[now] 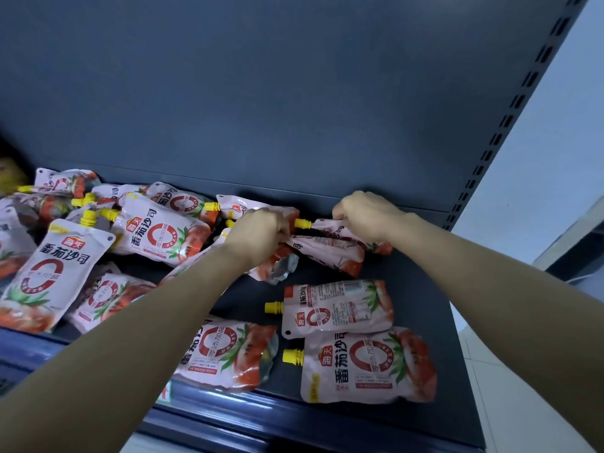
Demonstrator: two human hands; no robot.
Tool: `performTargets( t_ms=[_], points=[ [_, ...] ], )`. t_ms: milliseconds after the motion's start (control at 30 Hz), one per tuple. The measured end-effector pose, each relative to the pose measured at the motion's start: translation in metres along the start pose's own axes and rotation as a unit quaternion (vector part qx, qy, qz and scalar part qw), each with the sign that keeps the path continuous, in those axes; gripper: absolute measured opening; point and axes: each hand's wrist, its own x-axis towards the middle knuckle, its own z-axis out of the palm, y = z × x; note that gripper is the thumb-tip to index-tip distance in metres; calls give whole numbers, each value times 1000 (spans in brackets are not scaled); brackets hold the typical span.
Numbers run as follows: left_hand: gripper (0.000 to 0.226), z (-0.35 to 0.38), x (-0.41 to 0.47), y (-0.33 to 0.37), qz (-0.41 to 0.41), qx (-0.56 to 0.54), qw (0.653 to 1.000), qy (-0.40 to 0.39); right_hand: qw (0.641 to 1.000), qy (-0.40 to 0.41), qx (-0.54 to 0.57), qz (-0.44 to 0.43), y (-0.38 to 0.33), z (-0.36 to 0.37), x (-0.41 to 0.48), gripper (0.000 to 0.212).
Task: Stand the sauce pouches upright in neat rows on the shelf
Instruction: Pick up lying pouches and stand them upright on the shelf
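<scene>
Several white-and-red sauce pouches with yellow caps lie flat and jumbled on the dark shelf [421, 289]. My left hand [258, 237] grips a pouch [330, 250] near the shelf's back. My right hand [366, 217] holds the top edge of another pouch [330, 226] just behind it, yellow cap pointing left. Both held pouches lie on their sides, close to the back panel. Two pouches, one small [336, 308] and one large [369, 364], rest flat near the front right. A heap of pouches [157, 233] fills the left part of the shelf.
A dark blue back panel [261, 93] rises behind the shelf. A slotted upright [510, 119] runs along the right side. The shelf's front lip [228, 416] is blue. A yellowish item [9, 173] sits at the far left edge.
</scene>
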Motion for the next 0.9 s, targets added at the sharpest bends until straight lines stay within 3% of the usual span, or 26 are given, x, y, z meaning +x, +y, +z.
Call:
performTargets(
  t_ms=[167, 333, 567, 800, 900],
  points=[
    [12, -16, 6, 19, 37, -78, 995, 41, 989, 73, 108, 67, 30, -7, -15, 42],
    [15, -28, 16, 46, 51, -89, 994, 42, 948, 156, 233, 151, 53, -6, -36, 44],
    [12, -34, 32, 89, 85, -75, 993, 36, 927, 121, 272, 226, 73, -4, -58, 4],
    [13, -36, 46, 123, 141, -22, 990, 3, 907, 152, 315, 234, 80, -6, -72, 36],
    [6, -37, 51, 122, 108, -80, 991, -13, 917, 147, 285, 237, 84, -11, -74, 32]
  ],
)
